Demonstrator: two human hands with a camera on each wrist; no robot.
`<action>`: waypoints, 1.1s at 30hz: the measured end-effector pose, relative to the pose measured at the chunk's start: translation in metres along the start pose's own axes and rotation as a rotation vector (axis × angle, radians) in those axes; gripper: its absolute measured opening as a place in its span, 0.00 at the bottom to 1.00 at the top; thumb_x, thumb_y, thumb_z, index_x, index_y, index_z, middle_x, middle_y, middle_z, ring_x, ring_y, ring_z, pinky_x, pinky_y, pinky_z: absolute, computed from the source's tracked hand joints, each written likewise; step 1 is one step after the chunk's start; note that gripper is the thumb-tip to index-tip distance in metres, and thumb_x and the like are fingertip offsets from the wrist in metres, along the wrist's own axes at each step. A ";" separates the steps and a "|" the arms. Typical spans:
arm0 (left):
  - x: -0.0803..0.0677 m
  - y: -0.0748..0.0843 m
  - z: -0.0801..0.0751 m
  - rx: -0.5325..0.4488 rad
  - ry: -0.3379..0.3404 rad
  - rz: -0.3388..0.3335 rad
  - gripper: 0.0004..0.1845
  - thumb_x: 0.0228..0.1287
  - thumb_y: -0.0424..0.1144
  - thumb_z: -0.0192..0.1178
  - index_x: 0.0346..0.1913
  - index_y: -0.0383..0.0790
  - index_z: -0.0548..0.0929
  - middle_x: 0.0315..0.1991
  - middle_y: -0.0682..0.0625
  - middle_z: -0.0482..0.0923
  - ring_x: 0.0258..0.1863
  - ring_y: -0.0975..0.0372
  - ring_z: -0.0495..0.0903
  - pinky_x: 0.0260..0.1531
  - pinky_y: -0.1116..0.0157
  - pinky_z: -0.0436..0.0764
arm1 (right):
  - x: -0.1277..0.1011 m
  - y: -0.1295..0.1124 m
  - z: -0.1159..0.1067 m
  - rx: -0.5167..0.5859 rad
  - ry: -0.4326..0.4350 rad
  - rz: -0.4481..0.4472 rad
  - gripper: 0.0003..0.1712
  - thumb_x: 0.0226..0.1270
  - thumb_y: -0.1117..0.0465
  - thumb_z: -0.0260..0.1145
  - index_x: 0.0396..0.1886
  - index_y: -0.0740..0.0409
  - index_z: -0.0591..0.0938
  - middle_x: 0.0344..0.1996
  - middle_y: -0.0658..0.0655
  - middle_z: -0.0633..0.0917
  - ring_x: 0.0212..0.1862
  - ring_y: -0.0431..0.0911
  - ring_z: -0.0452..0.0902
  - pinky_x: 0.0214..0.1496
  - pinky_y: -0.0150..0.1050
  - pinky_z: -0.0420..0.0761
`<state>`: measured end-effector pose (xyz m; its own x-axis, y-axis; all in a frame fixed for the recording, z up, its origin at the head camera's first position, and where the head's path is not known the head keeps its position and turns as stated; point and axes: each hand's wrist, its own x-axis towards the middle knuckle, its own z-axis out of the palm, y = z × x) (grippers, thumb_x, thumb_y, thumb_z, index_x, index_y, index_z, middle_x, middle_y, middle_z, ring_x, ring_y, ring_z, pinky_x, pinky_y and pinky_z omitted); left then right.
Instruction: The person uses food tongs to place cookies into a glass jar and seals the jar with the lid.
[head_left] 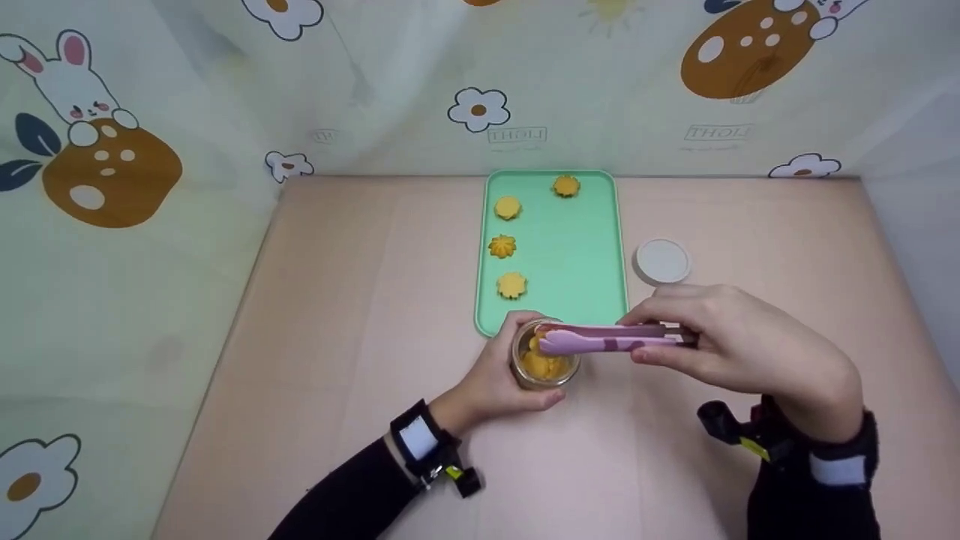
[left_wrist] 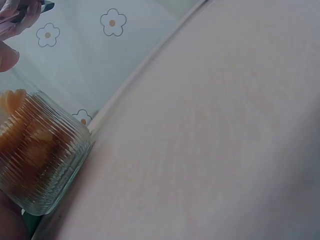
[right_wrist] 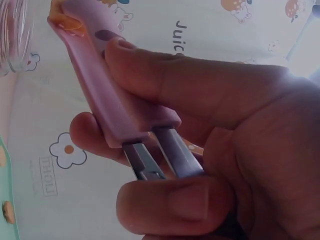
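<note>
- Head view: the left hand (head_left: 491,382) wraps its fingers around a ribbed glass jar (head_left: 545,364) of orange cookies, which stands on the pink tabletop (head_left: 337,315) just in front of the near edge of a green tray (head_left: 570,247).
- The right hand (head_left: 739,345) grips pink tongs (head_left: 600,339) by their rear end; the tongs lie level, their tips over the jar's open mouth.
- Four flower-shaped cookies (head_left: 511,285) lie on the tray, three in a column along its left side and one at the far end.
- A white lid (head_left: 662,261) rests on the tabletop just right of the tray.
- Left wrist view: the jar (left_wrist: 42,160) appears tilted at the left edge, cookies showing through the glass.
- Right wrist view: the fingers and thumb pinch the tongs (right_wrist: 107,100) where the pink sleeves meet the metal arms, and an orange cookie piece (right_wrist: 67,22) sits at the tips.
</note>
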<state>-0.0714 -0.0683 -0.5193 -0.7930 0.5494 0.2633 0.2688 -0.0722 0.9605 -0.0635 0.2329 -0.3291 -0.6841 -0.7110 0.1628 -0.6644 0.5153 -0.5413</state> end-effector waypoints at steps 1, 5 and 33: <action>0.000 0.000 0.000 -0.002 0.000 -0.001 0.49 0.51 0.37 0.84 0.73 0.44 0.65 0.68 0.47 0.80 0.66 0.53 0.81 0.69 0.52 0.82 | 0.000 0.000 0.000 -0.007 0.001 0.009 0.09 0.74 0.55 0.78 0.50 0.40 0.90 0.35 0.33 0.80 0.32 0.32 0.72 0.32 0.27 0.75; 0.002 0.001 0.000 -0.008 -0.004 0.001 0.48 0.52 0.37 0.84 0.73 0.44 0.65 0.68 0.48 0.79 0.66 0.53 0.81 0.70 0.52 0.81 | 0.002 -0.001 0.002 -0.036 -0.004 0.044 0.09 0.73 0.54 0.79 0.49 0.42 0.90 0.35 0.33 0.80 0.32 0.31 0.73 0.32 0.29 0.77; 0.000 -0.002 -0.001 -0.027 -0.010 0.033 0.47 0.53 0.35 0.84 0.71 0.41 0.65 0.67 0.45 0.80 0.63 0.45 0.83 0.69 0.52 0.82 | 0.010 -0.003 0.014 -0.038 -0.065 0.136 0.16 0.66 0.53 0.84 0.52 0.47 0.92 0.37 0.38 0.85 0.33 0.36 0.77 0.34 0.32 0.81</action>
<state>-0.0725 -0.0686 -0.5207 -0.7786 0.5543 0.2943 0.2802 -0.1127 0.9533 -0.0643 0.2171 -0.3372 -0.7482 -0.6626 0.0355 -0.5789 0.6257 -0.5229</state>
